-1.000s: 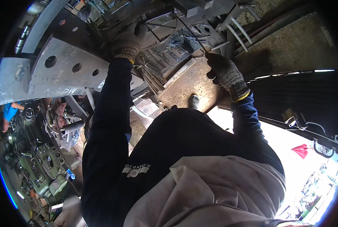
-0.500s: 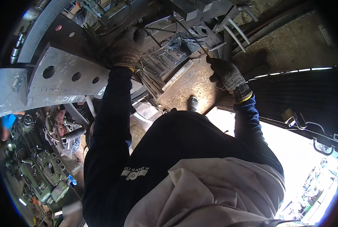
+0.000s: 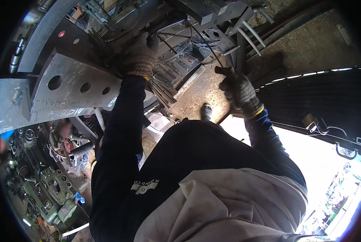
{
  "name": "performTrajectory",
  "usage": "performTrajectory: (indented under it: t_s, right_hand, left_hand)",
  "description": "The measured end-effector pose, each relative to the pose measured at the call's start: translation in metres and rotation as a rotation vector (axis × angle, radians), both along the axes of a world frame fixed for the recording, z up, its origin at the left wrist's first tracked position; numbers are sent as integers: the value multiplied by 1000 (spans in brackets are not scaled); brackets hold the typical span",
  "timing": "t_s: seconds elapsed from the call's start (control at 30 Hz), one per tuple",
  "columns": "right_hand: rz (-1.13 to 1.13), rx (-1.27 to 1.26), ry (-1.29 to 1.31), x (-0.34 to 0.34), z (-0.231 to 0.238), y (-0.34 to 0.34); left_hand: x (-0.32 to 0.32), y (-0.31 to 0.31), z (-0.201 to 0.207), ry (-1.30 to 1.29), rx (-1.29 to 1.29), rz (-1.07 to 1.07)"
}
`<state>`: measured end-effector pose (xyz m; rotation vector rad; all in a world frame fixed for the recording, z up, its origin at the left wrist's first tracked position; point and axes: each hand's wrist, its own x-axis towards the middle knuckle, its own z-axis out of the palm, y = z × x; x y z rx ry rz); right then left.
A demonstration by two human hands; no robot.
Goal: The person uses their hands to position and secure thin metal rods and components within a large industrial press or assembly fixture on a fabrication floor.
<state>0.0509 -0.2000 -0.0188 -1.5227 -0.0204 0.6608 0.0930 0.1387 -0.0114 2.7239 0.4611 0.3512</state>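
My right hand [image 3: 240,89], in a grey knitted glove, is closed on one end of a thin dark metal rod [image 3: 206,43]. The rod slants up and left toward the steelwork over the bench. My left hand [image 3: 139,56], gloved alike, rests farther left beside the steel plate [image 3: 73,86] with round holes. Its fingers are lost in shadow, and whether it grips anything is unclear. Just below it lies a bundle of thin metal rods [image 3: 163,90]. Past them is a work surface [image 3: 178,64] strewn with short dark metal pieces.
Steel beams [image 3: 221,16] and a frame with pale bars [image 3: 251,38] stand at the far side. A green-grey machine [image 3: 51,189] fills the lower left. To the right runs a dark corrugated panel [image 3: 322,101]. My shoe [image 3: 206,112] stands on the worn floor.
My right hand has dropped slightly and drawn nearer to me, bringing the rod's held end along. My left hand stays in nearly the same place, and the view has shifted a little.
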Motion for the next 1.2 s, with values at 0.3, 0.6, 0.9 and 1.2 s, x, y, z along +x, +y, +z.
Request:
performTrajectory:
  t_s: [0.3, 0.6, 0.9, 1.2]
  right_hand:
    - [-351, 317, -255, -74, -24, 189]
    - [-20, -31, -335, -12, -4, 74]
    - [-451, 340, -24, -11, -65, 145]
    - [-181, 288, 54, 5, -20, 125]
  left_hand:
    - [3, -2, -12, -170, 12, -95]
    - [4, 6, -15, -133, -35, -43]
    - [1, -13, 13, -91, 2, -103]
    - [1, -2, -3, -165, -14, -100]
